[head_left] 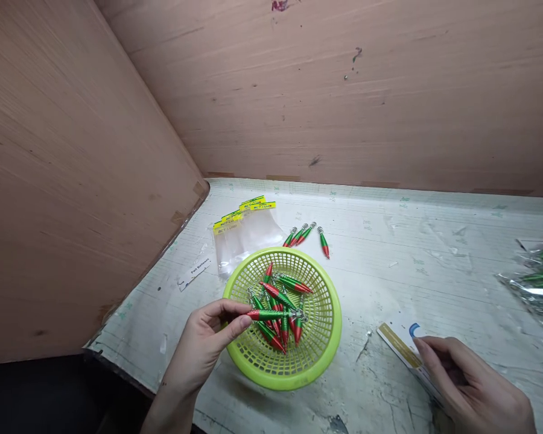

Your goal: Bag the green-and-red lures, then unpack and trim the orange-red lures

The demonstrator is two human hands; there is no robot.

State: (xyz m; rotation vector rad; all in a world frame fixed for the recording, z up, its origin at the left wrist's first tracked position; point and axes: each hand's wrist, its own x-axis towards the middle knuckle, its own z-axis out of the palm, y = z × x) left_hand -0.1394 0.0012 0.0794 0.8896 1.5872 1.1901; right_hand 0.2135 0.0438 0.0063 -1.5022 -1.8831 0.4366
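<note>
My left hand point(215, 337) is closed, pinching the red end of a red and green fishing lure point(269, 314) between thumb and fingers. This lure lies level over the lime-green plastic basket point(284, 381), where several similar lures point(278, 295) with metal hooks at one end are heaped. To the right of the basket, my right hand point(473, 383) has its thumb and index finger pressed together over a white and gold card or packet point(398, 345). A small blue curved strip point(414, 329) shows at those fingertips; whether it is loose or printed, I cannot tell.
Behind the basket lie clear plastic bags point(248, 235) with yellow headers and several more lures point(324, 242). A paper slip point(194, 272) rests left of them. Bagged lures point(540, 280) sit at the far right. Wooden panels point(344, 96) wall the table's back and left.
</note>
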